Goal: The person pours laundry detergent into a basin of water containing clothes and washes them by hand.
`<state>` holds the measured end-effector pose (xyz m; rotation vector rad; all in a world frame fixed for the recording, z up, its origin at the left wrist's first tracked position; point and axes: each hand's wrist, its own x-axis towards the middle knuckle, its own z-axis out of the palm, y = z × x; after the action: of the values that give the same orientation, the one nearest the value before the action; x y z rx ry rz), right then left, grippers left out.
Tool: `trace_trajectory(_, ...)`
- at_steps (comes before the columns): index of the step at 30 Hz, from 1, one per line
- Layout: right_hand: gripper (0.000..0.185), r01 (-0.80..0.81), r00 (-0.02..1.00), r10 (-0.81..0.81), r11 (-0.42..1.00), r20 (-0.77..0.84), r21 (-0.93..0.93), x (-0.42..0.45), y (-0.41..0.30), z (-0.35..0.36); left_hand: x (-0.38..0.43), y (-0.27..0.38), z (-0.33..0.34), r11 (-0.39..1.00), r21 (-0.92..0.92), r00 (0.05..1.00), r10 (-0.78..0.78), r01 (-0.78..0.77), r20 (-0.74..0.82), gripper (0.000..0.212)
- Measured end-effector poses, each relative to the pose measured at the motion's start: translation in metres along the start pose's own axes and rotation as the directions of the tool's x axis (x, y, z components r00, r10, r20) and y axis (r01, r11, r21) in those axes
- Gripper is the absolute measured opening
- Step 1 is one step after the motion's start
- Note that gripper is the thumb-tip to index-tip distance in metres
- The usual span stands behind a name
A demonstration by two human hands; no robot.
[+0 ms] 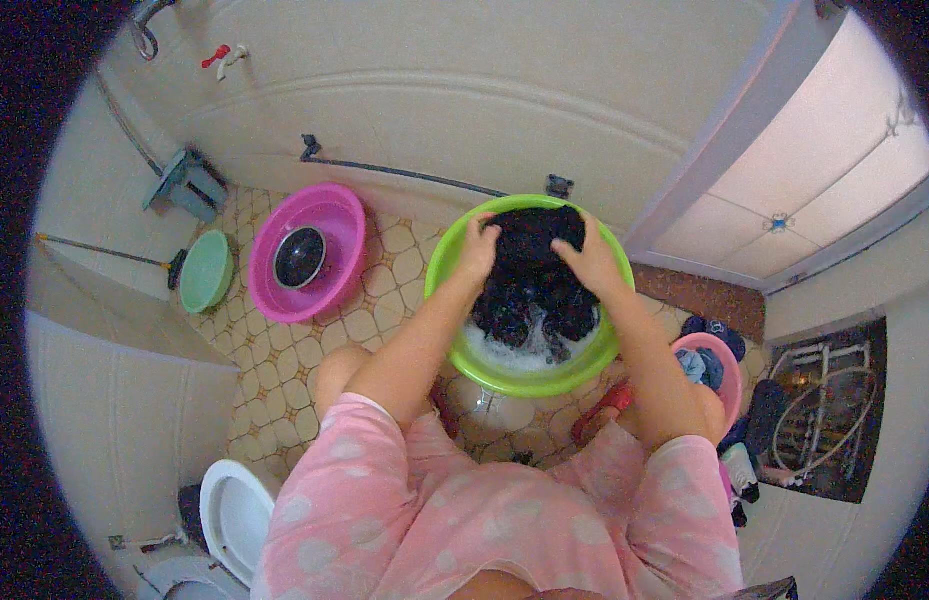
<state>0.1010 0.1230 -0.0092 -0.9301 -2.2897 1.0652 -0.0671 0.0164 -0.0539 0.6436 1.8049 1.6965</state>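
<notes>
A lime-green plastic basin stands on the tiled floor in front of me, with white suds in its near part. Black wet fabric lies bunched in it, its lower part among the suds. My left hand grips the fabric's upper left edge, fingers curled over it. Opposite, my right hand holds the upper right edge, the thumb pressed on top. The fingertips of both hands are partly hidden by the cloth.
To the left stand a pink basin holding a dark round bowl, a pale green basin and a grey-green stool. A toilet is at lower left. A pink tub with clothes stands by my right leg.
</notes>
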Motion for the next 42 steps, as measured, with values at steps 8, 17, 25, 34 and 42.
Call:
trace_trajectory(8,0.057,-0.004,0.958,0.142,0.877,0.251,-0.481,-0.003,0.031,0.05,-0.011,-0.053,0.023,0.469,0.843,0.963,0.173,-0.264,0.206,0.056)
trace_trajectory(17,0.039,-0.094,0.975,0.163,0.921,0.153,-0.377,0.008,0.056,0.081,0.01,-0.092,0.025,0.809,0.553,0.968,0.072,-0.197,0.24,0.044)
trace_trajectory(25,0.021,-0.144,0.989,0.149,0.952,0.001,0.269,-0.008,0.015,0.082,0.0,-0.048,0.037,0.611,-0.631,0.875,-0.395,0.479,0.282,0.029)
trace_trajectory(34,0.025,0.124,0.992,-0.124,0.98,0.015,-0.153,-0.029,-0.027,0.067,-0.002,-0.049,0.049,0.529,-0.613,0.809,-0.419,0.586,0.412,0.03)
trace_trajectory(42,0.028,-0.035,0.98,0.041,0.999,-0.197,0.034,0.011,0.014,0.064,-0.007,-0.036,0.039,0.71,-0.479,0.856,-0.444,0.516,0.265,0.03)
